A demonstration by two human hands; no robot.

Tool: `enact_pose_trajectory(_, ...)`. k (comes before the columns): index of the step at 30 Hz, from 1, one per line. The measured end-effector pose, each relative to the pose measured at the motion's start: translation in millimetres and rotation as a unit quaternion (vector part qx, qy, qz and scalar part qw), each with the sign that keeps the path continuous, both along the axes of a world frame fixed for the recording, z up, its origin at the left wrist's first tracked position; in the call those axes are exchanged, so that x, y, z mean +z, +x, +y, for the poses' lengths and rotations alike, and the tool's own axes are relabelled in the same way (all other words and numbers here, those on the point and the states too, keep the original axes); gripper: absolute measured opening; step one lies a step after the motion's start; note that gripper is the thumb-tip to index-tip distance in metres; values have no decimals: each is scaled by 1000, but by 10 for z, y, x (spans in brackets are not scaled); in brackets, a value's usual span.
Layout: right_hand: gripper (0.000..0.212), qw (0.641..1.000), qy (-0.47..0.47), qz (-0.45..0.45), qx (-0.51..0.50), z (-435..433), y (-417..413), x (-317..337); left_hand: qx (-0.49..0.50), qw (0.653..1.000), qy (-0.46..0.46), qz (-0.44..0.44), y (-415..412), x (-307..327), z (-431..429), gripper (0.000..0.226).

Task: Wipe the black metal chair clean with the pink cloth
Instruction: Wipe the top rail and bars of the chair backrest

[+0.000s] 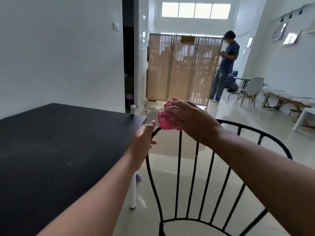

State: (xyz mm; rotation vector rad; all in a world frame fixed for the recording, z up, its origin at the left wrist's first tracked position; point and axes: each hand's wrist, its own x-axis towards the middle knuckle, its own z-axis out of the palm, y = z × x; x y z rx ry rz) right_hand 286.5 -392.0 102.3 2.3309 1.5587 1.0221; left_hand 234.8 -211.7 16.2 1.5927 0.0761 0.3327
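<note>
Pressing bunched pink cloth [167, 117] onto black chair [196, 176] top rail, right hand [190, 120] clamped around it. Left hand [144, 135] gripping rail beside.

The shiny pale tiled floor [170, 169] fills the room. On the left stands a big table with a flat black top [56, 142] and a white round leg [132, 193] that rests on the floor. A small white thing with a round head [133, 109] stands on the table's far corner. Near and to the right, a black metal chair with thin bars [196, 167] sits just beside the table. Far off, a tan folding screen of thin slats [184, 68] stands on the floor. Far right are a white chair with wooden legs [252, 91], a small round table [242, 80] and a low wooden bench with a pale cover [286, 99].
</note>
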Motion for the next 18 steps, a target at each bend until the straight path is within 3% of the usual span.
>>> enact_pose_trajectory(2,45,998,-47,29,-32,78,86,-38,-29,999,-22,10,57,23,38,47)
enact_pose_trajectory(6,38,980,25,188,-51,78,161,-179,-63,996,-27,62,208,-57,97,52)
enact_pose_trajectory(9,39,974,24,210,-86,42,170,-231,-99,989,-45,100,201,-86,113,37)
enact_pose_trajectory(14,23,956,32,271,-111,-181,312,-124,-109,983,-71,130,117,-71,114,43)
enact_pose_trajectory(18,23,943,50,281,-171,-495,448,-82,-129,980,-82,130,114,-61,137,44)
